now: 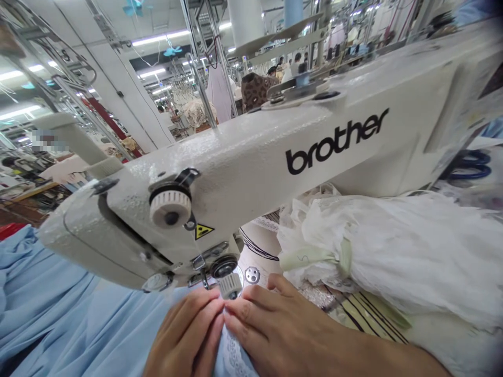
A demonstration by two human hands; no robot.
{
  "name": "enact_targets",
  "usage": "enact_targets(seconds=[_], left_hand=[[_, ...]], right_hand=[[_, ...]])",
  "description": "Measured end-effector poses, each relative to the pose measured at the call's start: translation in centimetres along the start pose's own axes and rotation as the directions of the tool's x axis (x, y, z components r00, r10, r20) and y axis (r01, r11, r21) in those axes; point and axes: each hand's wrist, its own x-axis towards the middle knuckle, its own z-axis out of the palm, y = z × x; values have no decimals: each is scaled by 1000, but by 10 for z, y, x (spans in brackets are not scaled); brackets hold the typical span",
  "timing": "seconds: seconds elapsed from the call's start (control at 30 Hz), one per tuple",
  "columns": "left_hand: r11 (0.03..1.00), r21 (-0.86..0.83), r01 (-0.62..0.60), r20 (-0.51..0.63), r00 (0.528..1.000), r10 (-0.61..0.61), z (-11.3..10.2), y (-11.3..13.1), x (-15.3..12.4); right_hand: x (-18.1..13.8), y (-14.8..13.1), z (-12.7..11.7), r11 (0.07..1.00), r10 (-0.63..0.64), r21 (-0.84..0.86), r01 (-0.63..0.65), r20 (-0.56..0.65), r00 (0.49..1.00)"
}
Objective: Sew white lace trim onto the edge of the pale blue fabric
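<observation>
Garment workshop in the background, with strip lights, racks and far-off people too small to make out. Up front is 1 white sewing machine [251, 152] marked "brother", carrying 1 ribbed white dial [170, 208], 1 yellow warning sticker [204, 230] and 1 dark tension disc [223, 266]. 2 hands are in view, both at the needle area under the machine head. The left hand [184, 337] and right hand [286, 330] have fingers stretched and held together, and their tips meet on 1 strip of white lace trim [236, 361]. They press it flat, not gripping. The trim lies between the hands on 1 sheet of light-blue fabric [78, 319] that spreads left. 1 white bundle [412, 251], cinched by 1 pale green tie [314, 256], sits just right of the right hand. 1 pair of blue-handled scissors [469, 165] is far right, partly hidden.
</observation>
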Motion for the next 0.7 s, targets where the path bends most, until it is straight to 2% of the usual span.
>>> enact_targets(seconds=[0.17, 0.3, 0.5, 0.63, 0.7], left_hand=[[998, -54, 15, -32, 999, -17, -2, 8, 3], [999, -44, 31, -11, 999, -31, 3, 4, 1], [996, 25, 91, 41, 995, -92, 9, -11, -5], [997, 4, 71, 59, 996, -71, 1, -4, -2], [991, -67, 116, 39, 993, -114, -3, 5, -1]], right_hand=[[-3, -3, 4, 998, 56, -14, -57, -34, 998], [-3, -2, 3, 996, 93, -21, -91, 61, 994], [9, 1, -16, 988, 139, 35, -152, 258, 956], [8, 0, -20, 983, 162, 39, -178, 266, 950], [6, -1, -19, 982, 169, 37, -183, 245, 955]])
